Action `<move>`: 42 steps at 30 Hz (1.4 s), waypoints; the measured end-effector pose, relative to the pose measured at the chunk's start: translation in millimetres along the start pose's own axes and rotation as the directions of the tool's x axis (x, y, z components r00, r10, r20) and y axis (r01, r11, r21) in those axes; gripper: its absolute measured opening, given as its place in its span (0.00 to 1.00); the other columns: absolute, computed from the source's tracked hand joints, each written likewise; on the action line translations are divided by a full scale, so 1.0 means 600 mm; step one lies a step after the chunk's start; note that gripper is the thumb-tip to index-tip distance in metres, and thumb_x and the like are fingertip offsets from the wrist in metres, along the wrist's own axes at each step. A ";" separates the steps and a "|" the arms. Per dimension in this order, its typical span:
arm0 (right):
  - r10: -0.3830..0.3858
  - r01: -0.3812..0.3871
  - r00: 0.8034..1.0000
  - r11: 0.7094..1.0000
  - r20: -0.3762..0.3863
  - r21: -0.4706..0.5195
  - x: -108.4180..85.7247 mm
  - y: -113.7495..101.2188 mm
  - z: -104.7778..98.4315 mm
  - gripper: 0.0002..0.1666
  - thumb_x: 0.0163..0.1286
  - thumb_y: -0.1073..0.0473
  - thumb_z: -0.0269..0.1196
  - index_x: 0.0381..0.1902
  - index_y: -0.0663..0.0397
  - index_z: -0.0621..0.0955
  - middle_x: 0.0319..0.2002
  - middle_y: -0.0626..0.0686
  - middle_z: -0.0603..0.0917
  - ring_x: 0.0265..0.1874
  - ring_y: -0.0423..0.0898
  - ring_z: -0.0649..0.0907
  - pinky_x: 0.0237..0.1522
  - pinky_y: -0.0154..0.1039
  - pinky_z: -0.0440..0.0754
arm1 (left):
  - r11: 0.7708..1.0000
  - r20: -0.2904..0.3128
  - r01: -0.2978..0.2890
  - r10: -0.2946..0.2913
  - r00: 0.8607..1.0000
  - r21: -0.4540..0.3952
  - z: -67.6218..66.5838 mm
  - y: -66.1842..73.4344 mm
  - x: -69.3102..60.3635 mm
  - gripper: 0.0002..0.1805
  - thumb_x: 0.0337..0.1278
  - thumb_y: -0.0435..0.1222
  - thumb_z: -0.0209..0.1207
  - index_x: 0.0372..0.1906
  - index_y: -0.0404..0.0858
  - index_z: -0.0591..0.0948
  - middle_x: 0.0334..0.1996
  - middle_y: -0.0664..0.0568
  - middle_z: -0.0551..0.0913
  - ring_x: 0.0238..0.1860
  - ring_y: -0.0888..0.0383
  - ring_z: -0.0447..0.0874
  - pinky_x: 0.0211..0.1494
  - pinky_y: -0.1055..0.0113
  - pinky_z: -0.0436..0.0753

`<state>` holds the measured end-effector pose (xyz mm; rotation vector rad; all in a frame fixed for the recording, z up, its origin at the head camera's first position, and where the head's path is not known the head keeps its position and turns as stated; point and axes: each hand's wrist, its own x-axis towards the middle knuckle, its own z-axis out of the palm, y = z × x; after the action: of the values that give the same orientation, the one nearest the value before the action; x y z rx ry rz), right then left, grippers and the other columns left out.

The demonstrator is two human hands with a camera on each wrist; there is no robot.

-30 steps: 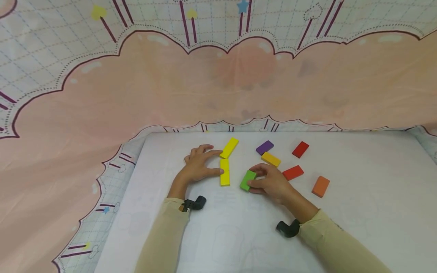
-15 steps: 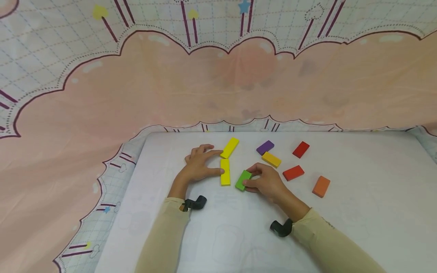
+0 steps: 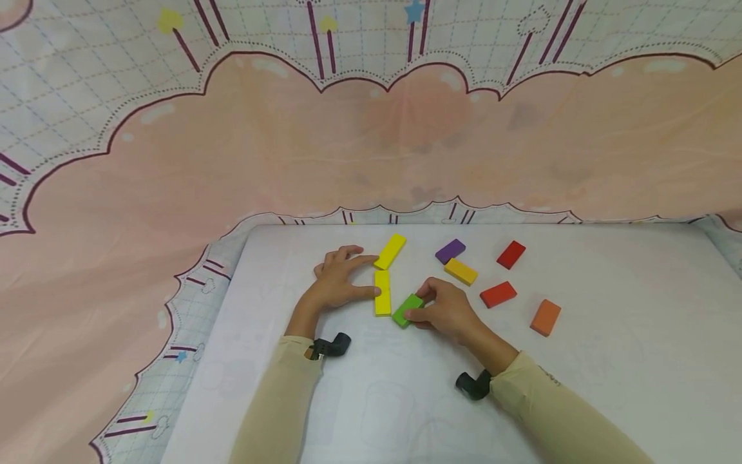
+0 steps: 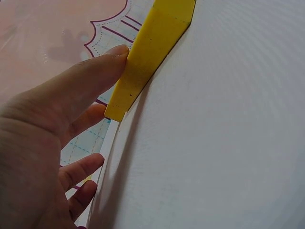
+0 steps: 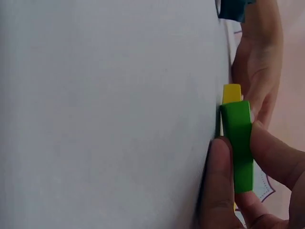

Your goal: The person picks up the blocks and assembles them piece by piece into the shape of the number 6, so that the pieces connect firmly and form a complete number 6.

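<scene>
My left hand [image 3: 336, 280] spreads over two yellow blocks. Its thumb touches the side of the nearer yellow block [image 3: 382, 306], and the index fingertip touches the slanted farther yellow block [image 3: 391, 250]. In the left wrist view the thumb [image 4: 102, 71] lies against a yellow block [image 4: 150, 47]. Between thumb and fingers, my right hand [image 3: 449, 309] pinches a green block [image 3: 408, 310], which is tilted beside the near end of the nearer yellow block. The right wrist view has the green block [image 5: 240, 148] gripped, with a yellow block [image 5: 232, 93] just beyond it.
Right of the yellow pair, a purple block [image 3: 450, 250] lies against an orange-yellow block [image 3: 460, 271]. Farther right are a dark red block [image 3: 511, 254], a red block [image 3: 498, 294] and an orange block [image 3: 545, 317]. All lie on a white tabletop [image 3: 382, 399].
My right hand has slid the green block left toward the nearer yellow block and turned it a little. The left hand and the yellow blocks stay put.
</scene>
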<state>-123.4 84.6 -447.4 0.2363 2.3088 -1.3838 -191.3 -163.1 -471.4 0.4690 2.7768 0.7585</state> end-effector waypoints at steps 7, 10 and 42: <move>-0.016 0.020 0.999 0.993 0.032 -0.115 0.003 -0.003 -0.004 0.28 0.57 0.54 0.78 0.56 0.43 0.82 0.43 0.54 0.81 0.33 0.47 0.83 0.34 0.33 0.84 | 1.000 -0.006 -0.001 0.001 1.000 0.000 0.002 -0.001 0.001 0.39 0.51 0.61 0.68 0.72 0.63 0.74 0.77 0.53 0.62 0.72 0.41 0.56 0.61 0.39 0.59; -0.027 0.033 0.998 0.991 0.052 -0.127 0.003 -0.003 -0.005 0.27 0.58 0.54 0.78 0.55 0.42 0.84 0.42 0.54 0.81 0.32 0.47 0.83 0.34 0.33 0.84 | 1.000 -0.007 -0.005 0.005 1.000 0.004 0.001 -0.001 0.000 0.39 0.51 0.61 0.68 0.72 0.63 0.74 0.77 0.52 0.62 0.72 0.41 0.57 0.60 0.39 0.59; 0.020 0.015 0.973 0.989 0.231 -0.146 0.021 0.001 -0.035 0.22 0.60 0.57 0.76 0.52 0.44 0.84 0.40 0.55 0.80 0.28 0.48 0.85 0.33 0.33 0.84 | 1.000 -0.008 -0.004 0.004 1.000 -0.009 -0.001 0.003 -0.002 0.39 0.51 0.60 0.69 0.71 0.63 0.74 0.77 0.53 0.62 0.72 0.42 0.56 0.62 0.39 0.58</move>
<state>-140.3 102.1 -445.3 0.0297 2.2002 -1.1653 -189.8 -162.3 -469.7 0.4712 2.7790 0.7757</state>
